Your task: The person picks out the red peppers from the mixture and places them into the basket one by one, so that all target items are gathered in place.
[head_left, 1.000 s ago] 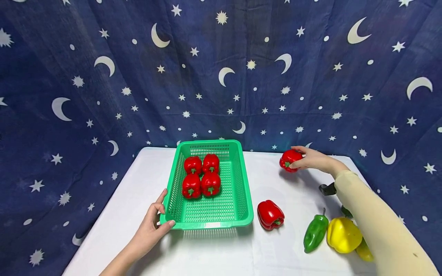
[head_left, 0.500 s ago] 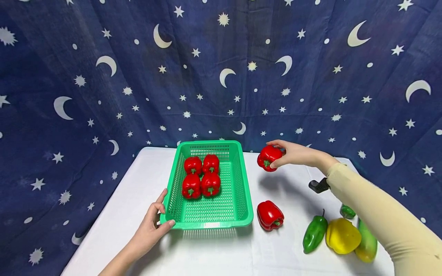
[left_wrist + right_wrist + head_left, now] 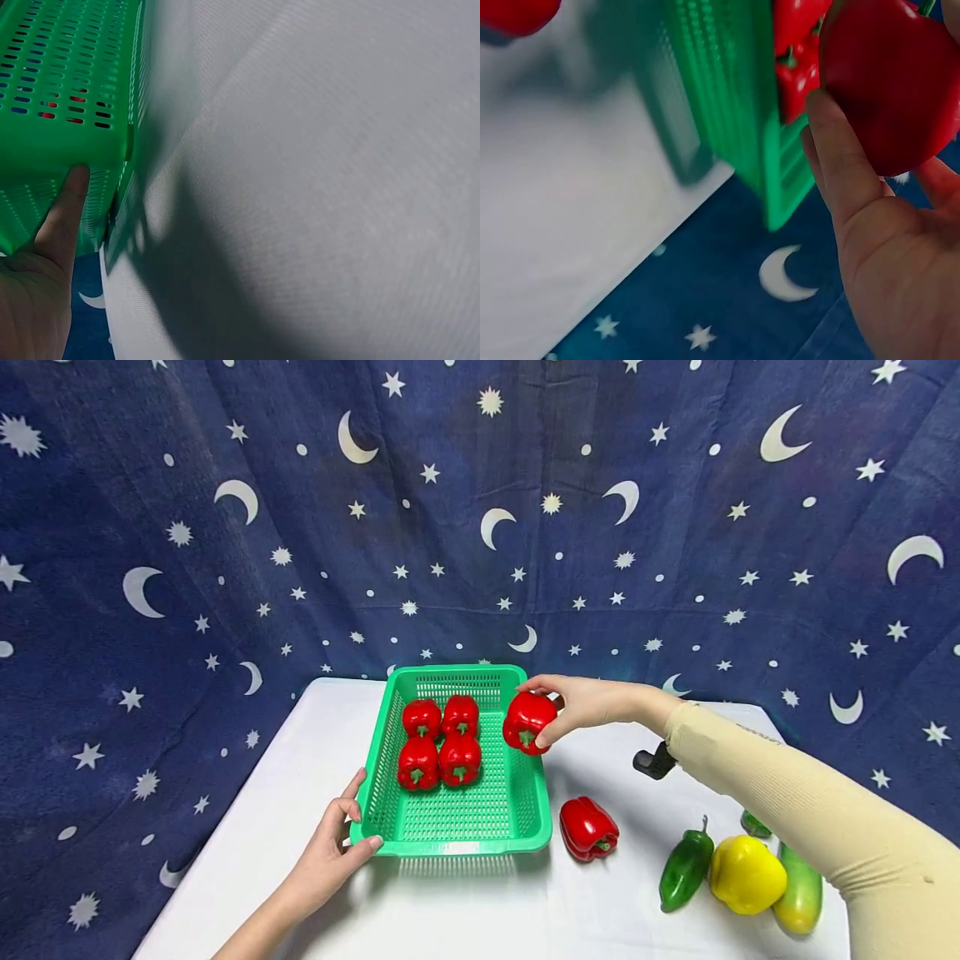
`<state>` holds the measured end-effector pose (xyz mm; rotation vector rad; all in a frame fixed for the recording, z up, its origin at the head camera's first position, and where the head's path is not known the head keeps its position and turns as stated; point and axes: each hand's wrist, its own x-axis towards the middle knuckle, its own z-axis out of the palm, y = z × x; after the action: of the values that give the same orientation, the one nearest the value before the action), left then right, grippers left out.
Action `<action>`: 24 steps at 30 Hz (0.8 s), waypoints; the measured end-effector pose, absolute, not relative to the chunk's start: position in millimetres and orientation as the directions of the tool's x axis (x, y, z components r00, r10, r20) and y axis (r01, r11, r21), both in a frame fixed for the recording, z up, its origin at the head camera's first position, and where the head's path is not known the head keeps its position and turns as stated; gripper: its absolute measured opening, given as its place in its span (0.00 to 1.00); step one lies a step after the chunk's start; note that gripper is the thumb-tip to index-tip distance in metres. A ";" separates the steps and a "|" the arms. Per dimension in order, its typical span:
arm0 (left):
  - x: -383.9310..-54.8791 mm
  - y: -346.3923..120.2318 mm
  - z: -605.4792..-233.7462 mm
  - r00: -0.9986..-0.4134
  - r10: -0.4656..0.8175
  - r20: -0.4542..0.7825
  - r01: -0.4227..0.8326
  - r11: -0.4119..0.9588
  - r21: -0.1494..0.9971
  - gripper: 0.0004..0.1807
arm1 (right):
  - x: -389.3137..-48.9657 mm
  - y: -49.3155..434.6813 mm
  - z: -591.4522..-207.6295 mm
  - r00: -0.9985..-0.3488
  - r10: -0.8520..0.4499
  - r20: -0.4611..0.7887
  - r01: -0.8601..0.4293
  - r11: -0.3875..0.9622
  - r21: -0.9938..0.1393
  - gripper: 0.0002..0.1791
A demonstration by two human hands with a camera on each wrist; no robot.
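Observation:
In the head view my right hand holds a red bell pepper between thumb and fingers, over the right rim of a green plastic basket. The right wrist view shows the held bell pepper up close, fingers along its side. Inside the basket, several red bell peppers sit grouped toward the left. My left hand grips the basket's near left corner, with the thumb on the near rim and fingers at the left side. In the left wrist view a digit presses the basket wall.
Another red bell pepper lies right of the basket on the white table. Farther right are a green pepper, a yellow bell pepper, a long green-yellow vegetable and a partly hidden green one. A star-and-moon curtain hangs behind.
My right hand has carried the red bell pepper leftward from the table's back right to above the basket's right rim. The left hand and basket have stayed put.

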<state>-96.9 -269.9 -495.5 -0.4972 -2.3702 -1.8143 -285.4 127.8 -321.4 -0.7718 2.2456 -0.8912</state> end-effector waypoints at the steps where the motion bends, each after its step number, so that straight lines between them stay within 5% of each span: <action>1: -96.9 -270.1 -495.7 -0.940 0.187 0.286 0.325 0.230 0.917 0.19 | -284.1 122.5 -319.9 -0.638 -0.702 -0.316 -0.299 0.604 -0.739 0.51; 11: -96.9 -271.4 -496.2 -0.953 0.168 0.251 0.286 0.232 0.930 0.19 | -267.9 71.0 -307.5 -0.550 -0.761 -0.345 -0.417 0.608 -0.675 0.50; 24: -98.2 -272.0 -495.9 -0.948 0.182 0.261 0.299 0.228 0.927 0.19 | -250.5 11.7 -336.0 -0.438 -0.821 -0.368 -0.544 0.567 -0.619 0.50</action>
<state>-98.2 -272.0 -495.9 -0.4682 -2.3840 -1.8346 -250.5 11.7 -336.0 -1.0859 2.1487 -0.5489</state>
